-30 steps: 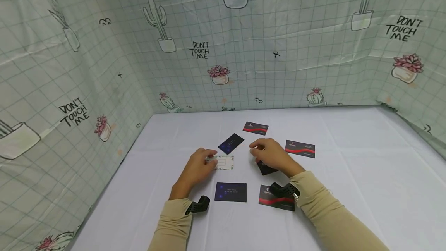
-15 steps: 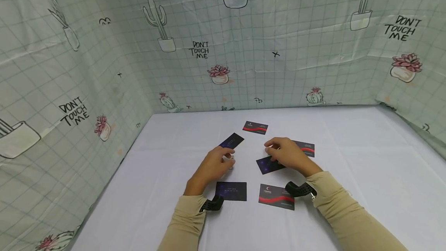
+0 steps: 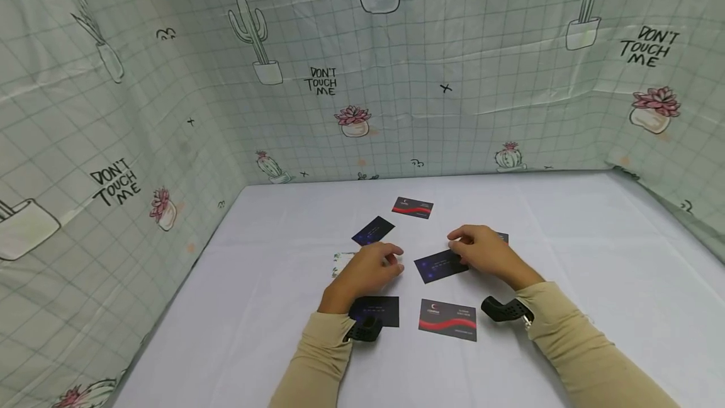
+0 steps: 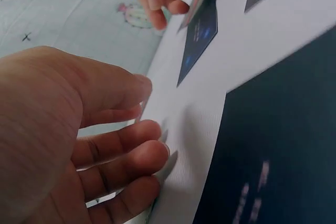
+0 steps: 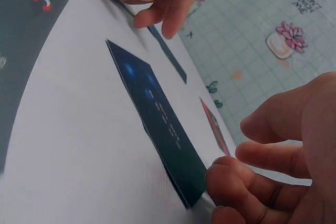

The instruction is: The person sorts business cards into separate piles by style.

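A: What does the right hand (image 3: pixel 484 252) do?

B: Its fingertips (image 5: pixel 226 179) pinch the far end of a blue card (image 3: pixel 440 266). The card lies on the white table (image 3: pixel 566 238), in the middle, between the two hands. In the right wrist view the card is mostly flat, and the held end looks a little lifted, but I cannot say it for sure.

A: And the left hand (image 3: pixel 368 267)?

B: It is near the table with the fingers loosely bent. In the left wrist view the fingers (image 4: pixel 142 150) hold nothing; the tips are at the cloth. Under this hand a pale card (image 3: pixel 342 262) shows partly. I cannot tell if the hand touches it.

A: What other cards are there?

B: A second blue card (image 3: pixel 373 230) lies tilted just behind the left hand. A third blue card (image 3: pixel 378 310) lies near the left wrist. A red-striped card (image 3: pixel 448 319) lies beside it, near the right wrist. Another red-striped card (image 3: pixel 412 207) lies further back. One more card (image 3: pixel 501 237) is mostly hidden behind the right hand.
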`<state>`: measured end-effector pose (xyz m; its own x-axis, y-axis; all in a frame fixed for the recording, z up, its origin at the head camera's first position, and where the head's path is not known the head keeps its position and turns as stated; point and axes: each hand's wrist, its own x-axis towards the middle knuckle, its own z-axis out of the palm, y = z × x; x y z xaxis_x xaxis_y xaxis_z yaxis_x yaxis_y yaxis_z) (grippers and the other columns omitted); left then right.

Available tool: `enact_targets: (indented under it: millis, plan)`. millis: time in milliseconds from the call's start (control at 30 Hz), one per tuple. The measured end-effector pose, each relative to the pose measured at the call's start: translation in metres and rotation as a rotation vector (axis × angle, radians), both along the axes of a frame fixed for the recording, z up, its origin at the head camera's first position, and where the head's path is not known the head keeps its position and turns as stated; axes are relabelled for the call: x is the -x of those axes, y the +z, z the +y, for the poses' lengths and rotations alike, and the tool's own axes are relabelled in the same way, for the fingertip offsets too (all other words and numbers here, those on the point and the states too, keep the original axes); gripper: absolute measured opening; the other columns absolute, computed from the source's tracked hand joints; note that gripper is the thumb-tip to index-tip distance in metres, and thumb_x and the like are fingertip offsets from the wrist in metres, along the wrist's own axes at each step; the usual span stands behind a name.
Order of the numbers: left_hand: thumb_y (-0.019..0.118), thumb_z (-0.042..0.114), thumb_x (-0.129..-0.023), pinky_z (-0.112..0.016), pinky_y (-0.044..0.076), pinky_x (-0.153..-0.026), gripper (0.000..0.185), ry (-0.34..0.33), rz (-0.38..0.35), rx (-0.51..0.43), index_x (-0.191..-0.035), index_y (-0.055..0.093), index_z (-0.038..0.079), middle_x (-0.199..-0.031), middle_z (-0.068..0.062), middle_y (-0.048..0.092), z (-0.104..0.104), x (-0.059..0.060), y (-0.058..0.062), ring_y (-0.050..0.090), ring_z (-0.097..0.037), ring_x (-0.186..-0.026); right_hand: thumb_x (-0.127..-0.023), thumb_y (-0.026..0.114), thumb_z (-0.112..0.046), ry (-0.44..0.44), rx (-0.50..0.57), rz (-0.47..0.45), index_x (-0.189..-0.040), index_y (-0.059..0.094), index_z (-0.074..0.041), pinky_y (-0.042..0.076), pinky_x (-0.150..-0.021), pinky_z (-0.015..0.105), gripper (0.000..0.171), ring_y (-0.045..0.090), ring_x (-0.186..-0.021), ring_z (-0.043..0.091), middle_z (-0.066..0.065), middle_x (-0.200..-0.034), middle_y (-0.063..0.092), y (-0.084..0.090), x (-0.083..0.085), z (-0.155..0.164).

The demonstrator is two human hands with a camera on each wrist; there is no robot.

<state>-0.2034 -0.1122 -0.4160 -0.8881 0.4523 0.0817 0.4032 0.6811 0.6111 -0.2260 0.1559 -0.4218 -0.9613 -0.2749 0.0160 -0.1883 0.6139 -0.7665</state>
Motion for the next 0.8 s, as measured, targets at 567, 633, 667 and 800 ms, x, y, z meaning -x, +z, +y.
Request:
enact_targets:
  millis: [567, 633, 667, 800]
  plan:
    - [0.073, 0.020, -0.090, -0.025, 0.045, -0.074, 0.035, -0.025, -0.001, 0.132, -0.123, 0.070, 0.008, -0.085, 0.006, 0.061, 0.036, 0.004, 0.005, 0.054, -0.008, -0.077, -0.096, 0.065, -0.016, 0.023, -0.047, 0.010, -0.117, 0.067, 0.004, 0.046, -0.062, 0.035, 0.029, 0.059, -0.065, 0.017, 0.006, -0.085, 0.066, -0.001, -0.008, 0.020]
    - [0.075, 0.021, -0.089, -0.025, 0.044, -0.073, 0.037, -0.019, -0.002, 0.153, -0.124, 0.070, 0.009, -0.085, 0.006, 0.061, 0.040, 0.004, 0.005, 0.053, -0.008, -0.077, -0.095, 0.066, -0.016, 0.030, -0.048, 0.006, -0.119, 0.067, 0.004, 0.046, -0.062, 0.035, 0.032, 0.059, -0.065, 0.017, 0.005, -0.083, 0.065, -0.002, -0.008, 0.022]
    - [0.075, 0.022, -0.088, -0.025, 0.044, -0.073, 0.038, -0.014, -0.002, 0.164, -0.124, 0.070, 0.010, -0.086, 0.006, 0.060, 0.041, 0.004, 0.005, 0.053, -0.007, -0.077, -0.095, 0.066, -0.016, 0.036, -0.049, 0.006, -0.120, 0.067, 0.004, 0.046, -0.063, 0.035, 0.033, 0.059, -0.065, 0.017, 0.004, -0.082, 0.065, -0.002, -0.009, 0.023]
    - [0.076, 0.025, -0.087, -0.025, 0.043, -0.072, 0.041, 0.005, 0.000, 0.203, -0.126, 0.069, 0.012, -0.086, 0.007, 0.058, 0.045, 0.003, 0.003, 0.051, -0.007, -0.078, -0.093, 0.068, -0.016, 0.065, -0.051, 0.004, -0.120, 0.067, 0.004, 0.045, -0.062, 0.034, 0.034, 0.058, -0.065, 0.016, 0.003, -0.078, 0.063, -0.004, -0.009, 0.025]
